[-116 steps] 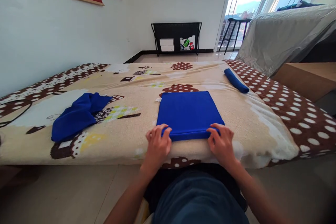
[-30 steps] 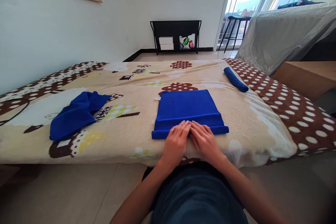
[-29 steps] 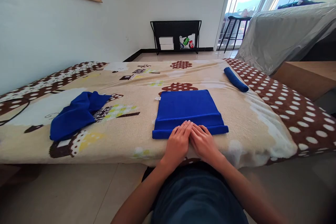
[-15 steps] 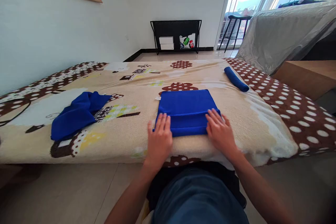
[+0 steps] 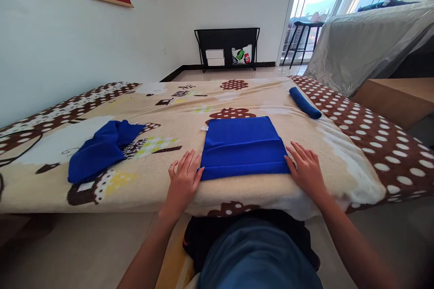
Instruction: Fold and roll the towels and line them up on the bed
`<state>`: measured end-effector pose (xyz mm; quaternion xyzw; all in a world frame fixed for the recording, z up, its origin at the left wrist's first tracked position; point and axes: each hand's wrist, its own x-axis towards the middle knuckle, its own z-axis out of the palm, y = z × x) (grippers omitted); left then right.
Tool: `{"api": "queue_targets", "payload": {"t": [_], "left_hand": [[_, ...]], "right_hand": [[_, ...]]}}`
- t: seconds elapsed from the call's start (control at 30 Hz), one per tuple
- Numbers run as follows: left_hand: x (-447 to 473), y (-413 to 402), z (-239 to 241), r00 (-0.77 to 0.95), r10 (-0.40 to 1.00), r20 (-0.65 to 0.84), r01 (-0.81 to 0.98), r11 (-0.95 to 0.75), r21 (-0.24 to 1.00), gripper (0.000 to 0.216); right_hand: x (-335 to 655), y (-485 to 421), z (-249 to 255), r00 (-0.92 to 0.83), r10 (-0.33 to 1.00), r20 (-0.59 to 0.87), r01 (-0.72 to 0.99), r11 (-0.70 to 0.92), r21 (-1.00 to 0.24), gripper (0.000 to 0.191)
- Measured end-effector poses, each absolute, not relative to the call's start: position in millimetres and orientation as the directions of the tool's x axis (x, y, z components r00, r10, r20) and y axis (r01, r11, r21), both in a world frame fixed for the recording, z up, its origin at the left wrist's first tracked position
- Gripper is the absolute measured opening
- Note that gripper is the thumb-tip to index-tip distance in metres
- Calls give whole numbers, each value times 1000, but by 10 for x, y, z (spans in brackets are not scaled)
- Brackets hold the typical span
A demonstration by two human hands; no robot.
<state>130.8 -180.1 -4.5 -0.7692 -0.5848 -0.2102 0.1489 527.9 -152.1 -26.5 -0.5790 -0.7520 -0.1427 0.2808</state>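
Observation:
A blue cloth (image 5: pixel 242 142) lies spread in front of me on the bed blanket (image 5: pixel 237 189), its near edge turned over in a narrow strip. A small white tag shows at its left side. My left hand (image 5: pixel 185 178) rests at the near left corner, fingers apart, thumb touching the folded edge. At the near right corner, my right hand (image 5: pixel 307 167) lies with spread fingers, its thumb at the cloth's edge. To the left sits a crumpled blue cloth (image 5: pixel 101 149). Farther off on the right is a rolled blue cloth (image 5: pixel 305 103).
A cardboard box (image 5: pixel 396 99) and a plastic-covered piece of furniture (image 5: pixel 366 45) stand beyond the bed's right side. A black rack (image 5: pixel 227 38) is against the far wall, and a dark stool (image 5: pixel 305 38) is by the window. A black cord (image 5: pixel 30 149) curves at the far left.
Both hands have moved outward from on top of the blue cloth to its near corners. The near edge now shows as a flatter, narrower fold.

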Motion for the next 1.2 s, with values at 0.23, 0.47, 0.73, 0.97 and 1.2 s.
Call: {"api": "queue_targets", "payload": {"t": [0.23,0.47,0.73,0.97,1.2], "left_hand": [[1218,-2081,28,455,740,496,861,-507,-34,32],[1201,-1789,37,318,849,421,870,-438,227,27],[1820,-1566,204,182,840,511,967,-247,60,38],[2409,-1490,63,506,773,383,809,-579,102,42],[1799,-1540,19,261,885,385,945,-315,84,46]], "right_hand": [[5533,-1767,-243,-444,691,570,772,618,-148,32],[5516,-1541,-214,-316,782,538,780,537,-321,30],[4910,-1385,-98,-27,805,592,972,159,-171,26],[4266,-1452,-87,-485,721,495,761,627,-168,39],[4893,-1344,-184,-296,849,438,908,392,-148,48]]}}
